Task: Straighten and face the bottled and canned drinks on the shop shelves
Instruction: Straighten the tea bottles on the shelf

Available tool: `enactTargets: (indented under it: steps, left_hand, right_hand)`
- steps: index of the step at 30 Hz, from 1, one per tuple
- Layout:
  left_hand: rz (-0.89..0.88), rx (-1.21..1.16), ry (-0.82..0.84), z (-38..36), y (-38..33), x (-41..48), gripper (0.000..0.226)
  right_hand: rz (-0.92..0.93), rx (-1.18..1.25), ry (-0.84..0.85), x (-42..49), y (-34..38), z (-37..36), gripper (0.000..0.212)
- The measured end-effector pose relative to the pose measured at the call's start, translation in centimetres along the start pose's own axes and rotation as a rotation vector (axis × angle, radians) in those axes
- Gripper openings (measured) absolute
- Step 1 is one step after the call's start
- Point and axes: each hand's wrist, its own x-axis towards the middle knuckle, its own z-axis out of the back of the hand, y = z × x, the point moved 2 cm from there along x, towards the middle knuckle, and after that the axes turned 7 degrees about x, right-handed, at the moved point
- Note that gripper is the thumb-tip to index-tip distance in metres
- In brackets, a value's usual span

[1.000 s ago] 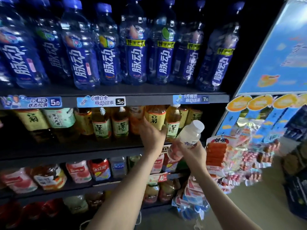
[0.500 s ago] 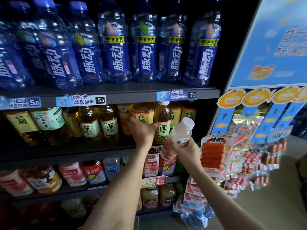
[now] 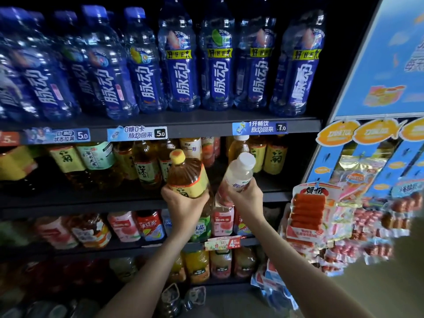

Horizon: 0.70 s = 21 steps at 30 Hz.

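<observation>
Tea bottle (image 3: pixel 188 177) — amber, yellow cap | left hand (image 3: pixel 183 204) grips it | right hand (image 3: pixel 246 198) grips clear white-capped bottle (image 3: pixel 239 173)

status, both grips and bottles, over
Left grip holds yellow-capped amber bottle, tilted, in front of middle shelf. Right grip holds white-capped pale bottle beside it. No obstruction seen.

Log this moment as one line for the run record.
left hand: grips yellow-capped tea bottle, tilted, in front of tea shelf | right hand: grips white-capped bottle, tilted | status: neither bottle on a shelf
</observation>
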Motion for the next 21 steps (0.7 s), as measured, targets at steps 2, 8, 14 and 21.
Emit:
enactTargets:
  steps: [2, 8, 14, 21]
  left_hand:
    - [0.038, -0.007, -0.023, 1.2, 0.4, 0.7, 0.093]
    - [0.067, 0.021, -0.08, 4.1, 1.7, 2.6, 0.091]
    - [0.048, -0.021, -0.103, 5.5, 2.3, 4.6, 0.092]
    - [0.043, -0.011, -0.053, 5.8, 2.5, 6.1, 0.09]
  right_hand:
    - [0.006, -0.025, 0.022, 0.3, 0.4, -1.1, 0.048]
    - [0.033, -0.125, 0.075, 2.6, 2.2, -5.2, 0.043]
    - [-0.011, -0.217, 0.044, 5.6, 2.7, -8.5, 0.054]
    - [-0.036, -0.256, 0.06, 6.2, 2.9, -9.1, 0.053]
